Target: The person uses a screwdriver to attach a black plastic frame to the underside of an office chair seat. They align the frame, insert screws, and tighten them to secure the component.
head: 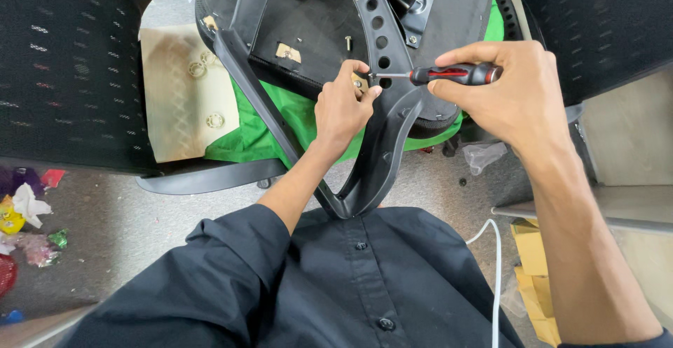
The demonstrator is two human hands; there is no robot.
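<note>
An upturned black office chair seat [315,18] lies in front of me, with its black plastic armrest frame [382,145] pointing toward my chest. My right hand [512,92] grips a black and red screwdriver [456,75] held level, its tip at a screw on the frame. My left hand [342,106] pinches at that same spot, fingers touching the screwdriver tip and the frame. A loose screw [348,42] stands on the seat underside just above.
A green cloth [266,127] lies under the seat. A black mesh chair back [70,67] stands at left, another [596,18] at right. A pale board [179,96], crumpled wrappers [28,215], a white cable [494,278] and yellow cardboard [533,278] lie on the floor.
</note>
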